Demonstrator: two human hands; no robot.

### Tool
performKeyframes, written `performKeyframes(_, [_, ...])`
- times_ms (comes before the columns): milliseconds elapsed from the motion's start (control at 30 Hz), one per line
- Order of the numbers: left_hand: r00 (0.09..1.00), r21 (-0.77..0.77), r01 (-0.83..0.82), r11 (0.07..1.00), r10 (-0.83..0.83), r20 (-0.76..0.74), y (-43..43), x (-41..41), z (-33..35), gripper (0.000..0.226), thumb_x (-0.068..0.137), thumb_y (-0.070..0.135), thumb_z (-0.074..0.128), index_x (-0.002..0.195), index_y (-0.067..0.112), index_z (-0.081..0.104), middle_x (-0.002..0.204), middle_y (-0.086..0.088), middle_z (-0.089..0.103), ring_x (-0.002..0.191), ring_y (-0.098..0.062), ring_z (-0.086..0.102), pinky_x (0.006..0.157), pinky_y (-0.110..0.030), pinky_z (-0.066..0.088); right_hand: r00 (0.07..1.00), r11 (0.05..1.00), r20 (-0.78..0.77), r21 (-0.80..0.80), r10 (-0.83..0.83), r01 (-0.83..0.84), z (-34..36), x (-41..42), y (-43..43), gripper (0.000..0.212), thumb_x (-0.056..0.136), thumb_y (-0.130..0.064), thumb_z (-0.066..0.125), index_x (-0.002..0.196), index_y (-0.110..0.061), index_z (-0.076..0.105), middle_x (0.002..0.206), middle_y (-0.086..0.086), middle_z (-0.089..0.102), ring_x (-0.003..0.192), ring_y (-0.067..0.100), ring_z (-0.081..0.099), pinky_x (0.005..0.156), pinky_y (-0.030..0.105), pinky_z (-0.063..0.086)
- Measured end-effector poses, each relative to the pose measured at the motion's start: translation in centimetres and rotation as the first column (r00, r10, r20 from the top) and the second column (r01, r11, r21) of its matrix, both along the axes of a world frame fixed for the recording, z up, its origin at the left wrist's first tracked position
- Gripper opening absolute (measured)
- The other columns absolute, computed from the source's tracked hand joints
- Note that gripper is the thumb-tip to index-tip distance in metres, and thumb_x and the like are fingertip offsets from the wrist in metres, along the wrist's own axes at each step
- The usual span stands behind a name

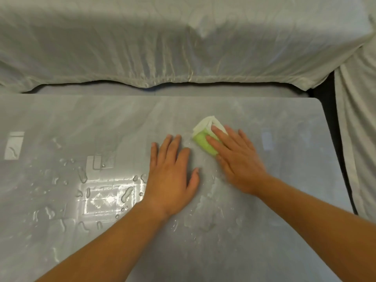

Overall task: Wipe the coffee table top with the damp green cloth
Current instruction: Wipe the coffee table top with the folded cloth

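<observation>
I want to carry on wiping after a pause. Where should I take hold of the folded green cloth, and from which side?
Come from above on the near right, as the right hand does. The cloth lies folded flat on the table, so press the fingers over its broad top, near the green end.

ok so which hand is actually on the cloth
The right hand, its fingers pressing the green cloth. The left hand lies flat on the bare table beside it.

Soft even light; glare on wet table top (105,198); edges bowed.
</observation>
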State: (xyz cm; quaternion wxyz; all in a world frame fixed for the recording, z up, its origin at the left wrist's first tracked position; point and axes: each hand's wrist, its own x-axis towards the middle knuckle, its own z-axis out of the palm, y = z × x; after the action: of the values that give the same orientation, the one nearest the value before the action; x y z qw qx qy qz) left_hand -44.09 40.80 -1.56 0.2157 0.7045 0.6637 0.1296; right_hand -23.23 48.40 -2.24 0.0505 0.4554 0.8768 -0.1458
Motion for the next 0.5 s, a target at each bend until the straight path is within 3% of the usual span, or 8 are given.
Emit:
performKeyframes(167, [0.993, -0.065, -0.004, 0.998, -0.004, -0.119, -2.5, 0.1, -0.5, 0.057, 0.095, 0.046, 0.036, 0.144, 0.018, 0.042, 0.163, -0.012, 0.019, 0.152, -0.033, 0.003, 0.118, -0.062, 0.002, 0.927, 0.923, -0.026, 0.083, -0.374, 0.375, -1.0, -2.8, 2.9, 0.054, 0.105, -0.028, 0.031, 0.158, -0.028, 0.020, 0.168, -0.002, 0.011, 0.154, 0.032, 0.009, 0.123, 0.050, 0.007])
performKeyframes(367, [0.987, -0.086, -0.007, 0.996, -0.007, -0.161, -2.6, 0.5, -0.3, 0.060, 0.096, 0.049, 0.030, 0.148, 0.019, 0.034, 0.165, -0.010, 0.010, 0.152, -0.031, -0.005, 0.118, -0.060, -0.004, 1.000, 1.000, -0.021, 0.017, 0.013, -0.013, -0.5, 1.8, -3.9, 0.056, 0.104, -0.029, 0.030, 0.158, -0.034, 0.017, 0.168, -0.010, 0.007, 0.155, 0.022, 0.003, 0.125, 0.045, 0.005])
performKeyframes(500, [0.994, -0.078, -0.017, 0.997, 0.009, -0.105, -3.3, 0.4, -0.1, 0.065, 0.094, 0.051, 0.029, 0.151, 0.020, 0.031, 0.166, -0.008, 0.008, 0.152, -0.028, -0.005, 0.120, -0.053, -0.005, 0.961, 0.963, -0.056, 0.010, -0.269, 0.270, -0.7, 1.1, -1.5, 0.054, 0.105, -0.025, 0.035, 0.157, -0.032, 0.022, 0.167, -0.008, 0.012, 0.154, 0.028, 0.009, 0.125, 0.048, 0.006])
